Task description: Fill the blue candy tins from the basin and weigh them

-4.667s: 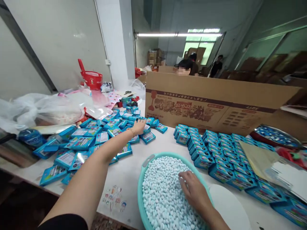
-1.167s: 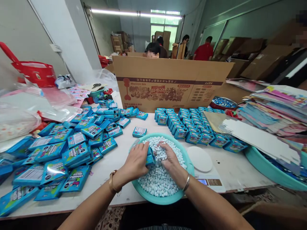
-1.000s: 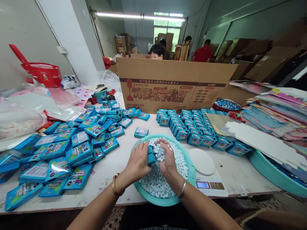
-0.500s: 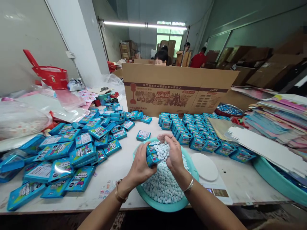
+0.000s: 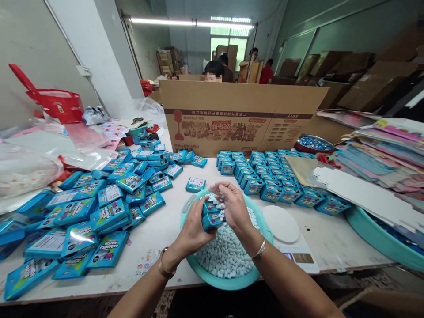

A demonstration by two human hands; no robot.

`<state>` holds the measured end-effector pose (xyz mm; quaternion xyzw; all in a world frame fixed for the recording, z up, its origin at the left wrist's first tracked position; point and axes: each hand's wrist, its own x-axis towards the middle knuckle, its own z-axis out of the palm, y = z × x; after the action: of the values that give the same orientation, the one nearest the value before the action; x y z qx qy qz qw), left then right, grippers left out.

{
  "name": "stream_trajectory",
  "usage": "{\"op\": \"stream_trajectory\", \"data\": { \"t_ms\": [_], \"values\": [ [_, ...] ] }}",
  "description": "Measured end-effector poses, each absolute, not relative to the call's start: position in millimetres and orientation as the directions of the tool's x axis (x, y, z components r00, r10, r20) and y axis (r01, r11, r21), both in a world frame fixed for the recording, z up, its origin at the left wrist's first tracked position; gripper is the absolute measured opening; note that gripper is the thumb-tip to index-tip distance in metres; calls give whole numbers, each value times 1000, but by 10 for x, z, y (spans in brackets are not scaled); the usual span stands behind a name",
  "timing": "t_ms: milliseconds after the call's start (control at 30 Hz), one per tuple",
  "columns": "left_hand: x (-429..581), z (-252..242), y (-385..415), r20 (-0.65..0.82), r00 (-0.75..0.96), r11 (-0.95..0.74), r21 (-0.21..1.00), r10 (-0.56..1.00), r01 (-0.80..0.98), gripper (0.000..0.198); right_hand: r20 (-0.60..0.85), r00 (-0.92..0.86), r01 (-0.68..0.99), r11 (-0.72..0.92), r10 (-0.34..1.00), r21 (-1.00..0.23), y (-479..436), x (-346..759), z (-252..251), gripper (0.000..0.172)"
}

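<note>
My left hand (image 5: pixel 193 226) grips a pair of small blue candy boxes (image 5: pixel 210 219), one above the other, tilted over a turquoise basin (image 5: pixel 228 283). Cupped against their right-hand side, my right hand (image 5: pixel 236 206) holds small white candies (image 5: pixel 220 205) at the boxes' ends. Its palm hides part of those ends, so how full they are cannot be seen. Loose white candies (image 5: pixel 225 256) fill the basin below both hands. Just beyond the basin's rim lies a single blue box (image 5: pixel 195 184).
Blue boxes (image 5: pixel 109 214) are heaped at left; upright ones (image 5: pixel 255 184) stand in rows at right. A white scale (image 5: pixel 281 224) sits beside the basin. Behind is a large carton (image 5: pixel 225 99), with people beyond it. Another turquoise basin (image 5: pixel 371 234) and stacked sheets (image 5: pixel 380 150) occupy the right.
Fewer candies show between my right hand and the boxes. The right hand has tipped closer over the box ends. The view has shifted slightly.
</note>
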<state>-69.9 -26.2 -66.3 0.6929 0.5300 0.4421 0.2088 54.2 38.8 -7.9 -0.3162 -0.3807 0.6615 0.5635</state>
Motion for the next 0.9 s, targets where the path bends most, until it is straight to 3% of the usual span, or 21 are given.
{"op": "stream_trajectory", "data": {
  "t_ms": [167, 233, 300, 400, 500, 600, 733, 833, 900],
  "values": [
    [-771, -711, -285, 380, 41, -344, 779, 924, 524, 86, 56, -190, -443, -35, 980, -896, 410, 806, -215, 27],
    [-809, -757, -329, 378, 22, -338, 797, 925, 500, 87, 48, -191, -234, 2, 980, -972, 415, 1031, -397, 34],
    [-830, -819, -392, 372, -19, -322, 829, 928, 458, 88, 58, -293, 153, 106, 954, -982, 387, 1253, -615, 46],
    [-823, -910, -490, 360, -104, -301, 881, 927, 366, 86, -19, -539, 592, 363, 842, -720, 272, 1433, -879, 78],
    [-793, -948, -543, 346, -173, -294, 918, 922, 266, 87, -130, -614, 718, 483, 778, -501, 166, 1386, -981, 90],
    [-774, -934, -539, 320, -180, -287, 939, 930, 190, 87, -137, -597, 720, 453, 790, -526, 186, 1245, -998, 69],
    [-783, -930, -511, 316, -167, -287, 941, 934, 179, 86, -108, -517, 595, 265, 849, -759, 344, 1104, -1042, 36],
    [-804, -929, -512, 339, -166, -285, 917, 926, 281, 87, -249, -396, 310, -126, 884, -942, 411, 1055, -1049, 17],
    [-812, -897, -520, 364, -134, -289, 876, 922, 387, 87, -299, -340, 6, -316, 892, -949, 409, 1034, -1005, 14]
  ]
}}
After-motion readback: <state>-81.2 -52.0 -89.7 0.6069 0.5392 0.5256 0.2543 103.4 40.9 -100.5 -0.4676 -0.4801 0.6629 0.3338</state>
